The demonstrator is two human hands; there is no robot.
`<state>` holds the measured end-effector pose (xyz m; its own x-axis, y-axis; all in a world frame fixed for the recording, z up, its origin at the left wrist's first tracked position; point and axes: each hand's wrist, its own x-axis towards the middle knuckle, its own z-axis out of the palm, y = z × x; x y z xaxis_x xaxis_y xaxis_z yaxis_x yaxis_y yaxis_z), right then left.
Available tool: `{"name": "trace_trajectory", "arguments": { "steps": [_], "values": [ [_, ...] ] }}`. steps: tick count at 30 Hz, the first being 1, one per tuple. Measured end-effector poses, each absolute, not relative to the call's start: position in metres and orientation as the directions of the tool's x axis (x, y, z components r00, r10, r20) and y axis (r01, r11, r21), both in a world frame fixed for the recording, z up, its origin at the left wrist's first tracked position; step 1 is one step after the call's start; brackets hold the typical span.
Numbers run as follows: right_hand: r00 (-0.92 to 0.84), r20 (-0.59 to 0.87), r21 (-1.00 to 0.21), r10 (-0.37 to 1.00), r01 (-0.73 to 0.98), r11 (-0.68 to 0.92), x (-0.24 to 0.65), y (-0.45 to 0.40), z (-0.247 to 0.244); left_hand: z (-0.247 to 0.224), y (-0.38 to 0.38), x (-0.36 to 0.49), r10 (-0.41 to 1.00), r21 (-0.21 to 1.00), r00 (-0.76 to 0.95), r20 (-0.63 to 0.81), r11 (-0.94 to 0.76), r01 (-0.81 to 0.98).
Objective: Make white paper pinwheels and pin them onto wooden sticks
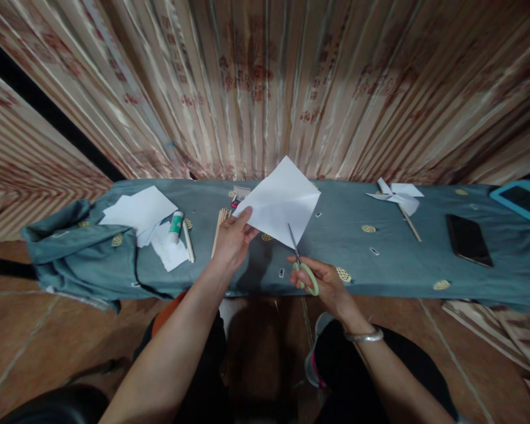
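Note:
A white square sheet of paper [285,197] is held up over the cloth, turned so one corner points away from me. My left hand [235,238] pinches its left corner, thumb on top. In my right hand [320,280] is a pair of scissors [310,278] with pale green handles, my fingers in the loops. The blades reach up at the near corner of the sheet; whether they have cut into it I cannot tell. Several thin wooden sticks [218,227] lie beside my left hand, partly hidden by it.
The bench has a blue-green cloth [348,259]. Left lie white paper sheets [148,206], a glue stick [175,227] and a white pen-like stick [188,241]. Right are a paper pinwheel [400,197], a dark phone [468,240] and a blue-framed tablet [523,200]. A curtain [265,88] hangs behind.

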<state>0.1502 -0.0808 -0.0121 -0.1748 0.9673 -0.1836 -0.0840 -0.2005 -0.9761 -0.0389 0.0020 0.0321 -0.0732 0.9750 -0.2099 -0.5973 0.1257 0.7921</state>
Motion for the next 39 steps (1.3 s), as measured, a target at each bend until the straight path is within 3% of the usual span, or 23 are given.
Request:
{"name": "trace_trajectory", "arguments": {
  "steps": [39],
  "values": [
    [-0.136, -0.153, -0.983, 0.979, -0.078, -0.165, 0.1513, -0.0782, -0.0160, 0.0260, -0.0015, -0.0292, 0.969, 0.792, -0.032, -0.246, 0.181, -0.583]
  ]
}}
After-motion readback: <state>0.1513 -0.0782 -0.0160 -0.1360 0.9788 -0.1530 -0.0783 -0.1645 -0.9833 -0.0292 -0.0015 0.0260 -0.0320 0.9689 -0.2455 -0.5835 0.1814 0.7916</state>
